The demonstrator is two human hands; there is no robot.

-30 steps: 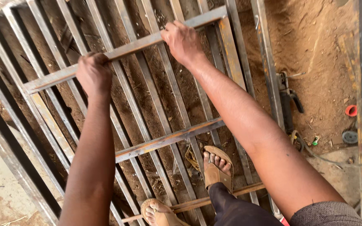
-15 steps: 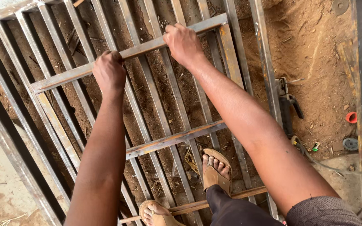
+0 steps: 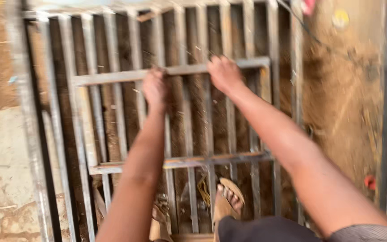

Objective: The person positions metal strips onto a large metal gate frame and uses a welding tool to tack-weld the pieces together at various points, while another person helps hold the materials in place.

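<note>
Two hands, left hand [image 3: 154, 87] and right hand [image 3: 223, 74], gripping grey metal bar [image 3: 113, 77]

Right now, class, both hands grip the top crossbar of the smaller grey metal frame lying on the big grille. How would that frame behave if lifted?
The smaller grey metal frame looks welded, so probably stiff. Both the left hand and right hand grip it, hinting at weight. Lying flat, it should slide, not roll.
</note>
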